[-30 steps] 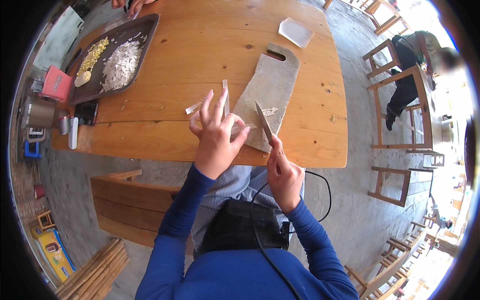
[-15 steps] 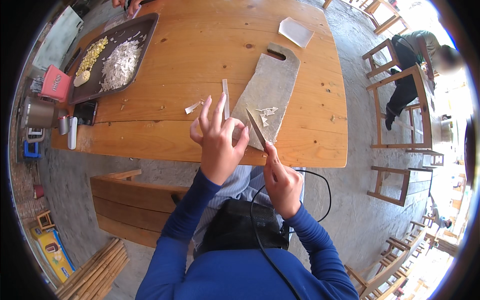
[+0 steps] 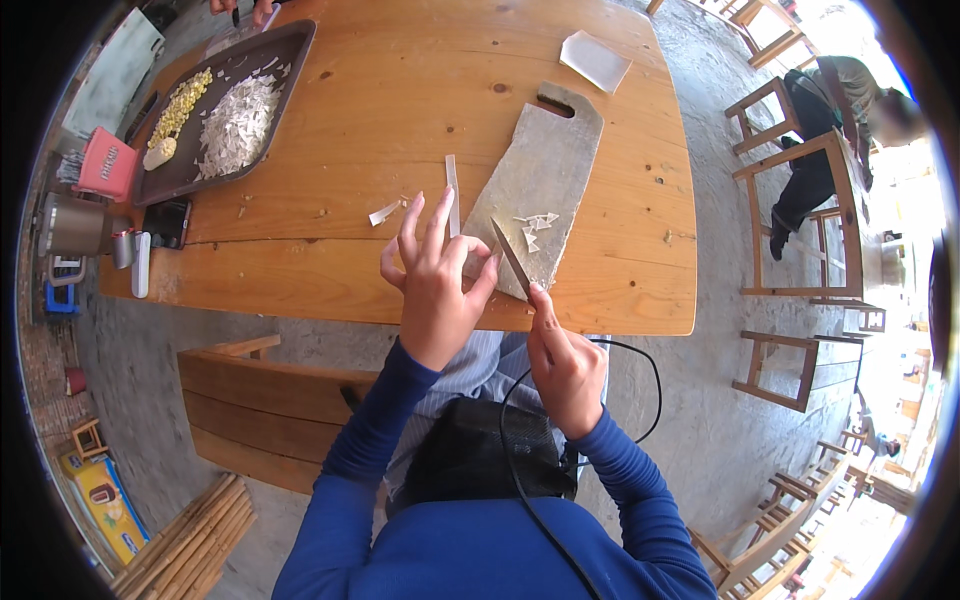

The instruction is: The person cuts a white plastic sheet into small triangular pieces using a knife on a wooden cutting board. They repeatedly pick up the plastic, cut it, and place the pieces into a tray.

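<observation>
My right hand (image 3: 568,380) grips a small knife (image 3: 512,262), its blade slanting up and left over the near end of a worn grey cutting board (image 3: 545,150). Beside the blade, my left hand (image 3: 437,300) brings thumb and index finger together in a pinch at the board's left edge, the other fingers raised. What the pinch holds, if anything, is too small to make out. Several pale triangular chips (image 3: 531,242) lie on the board, right of the knife tip. A thin whitish strip (image 3: 452,185) rests on the table just beyond my left fingertips, with a shorter scrap (image 3: 384,213) to its left.
A dark tray (image 3: 282,95) at the far left bears white flakes (image 3: 238,125) and yellow pieces (image 3: 183,108). A whitish square sheet (image 3: 594,62) lies beyond the board. Another person's hands (image 3: 245,8) show at the top left. A black cable (image 3: 658,385) loops beside my right arm.
My hands and the knife hold nearly the same pose. The other person's hands at the top left have shifted slightly, and the person bending at the right has moved a little.
</observation>
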